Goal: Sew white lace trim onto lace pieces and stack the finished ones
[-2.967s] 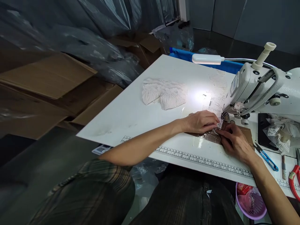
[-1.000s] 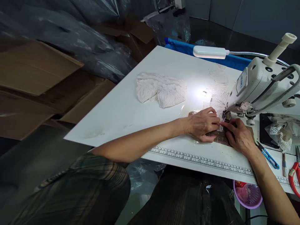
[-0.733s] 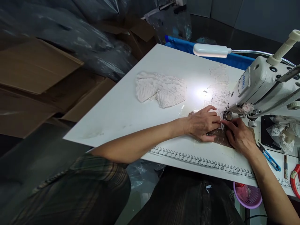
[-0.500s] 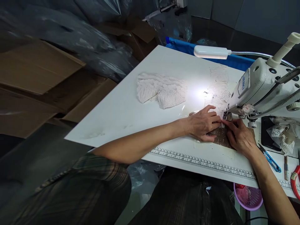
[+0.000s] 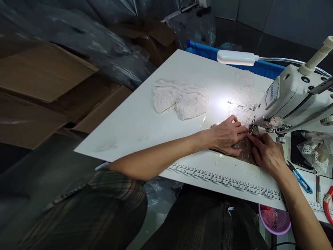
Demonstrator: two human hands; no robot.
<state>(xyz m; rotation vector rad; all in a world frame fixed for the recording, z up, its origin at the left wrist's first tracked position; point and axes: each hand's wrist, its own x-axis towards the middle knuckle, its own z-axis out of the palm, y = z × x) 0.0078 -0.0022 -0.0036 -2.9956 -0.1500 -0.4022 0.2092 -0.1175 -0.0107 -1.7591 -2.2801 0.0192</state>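
Note:
White lace fabric runs back across the table from beside the presser foot of a JUKI sewing machine. My left hand is left of the foot, its bent fingers closed on the near end of the lace. From the right, my right hand pinches the lace edge just in front of the foot, thumb and forefinger together. The fingers of both hands almost meet there and hide most of that edge. Under them lies a brown plate with a shiny surface.
A folded white knitted piece lies left on the white table. A lamp shines from above. Blue thread snips, red-handled scissors and lace scraps are at right. A purple basket hangs below; cardboard boxes stand left.
Less lace shows between my hands in front of the foot than before. My left hand has shifted slightly towards the foot. The whole view has moved a little.

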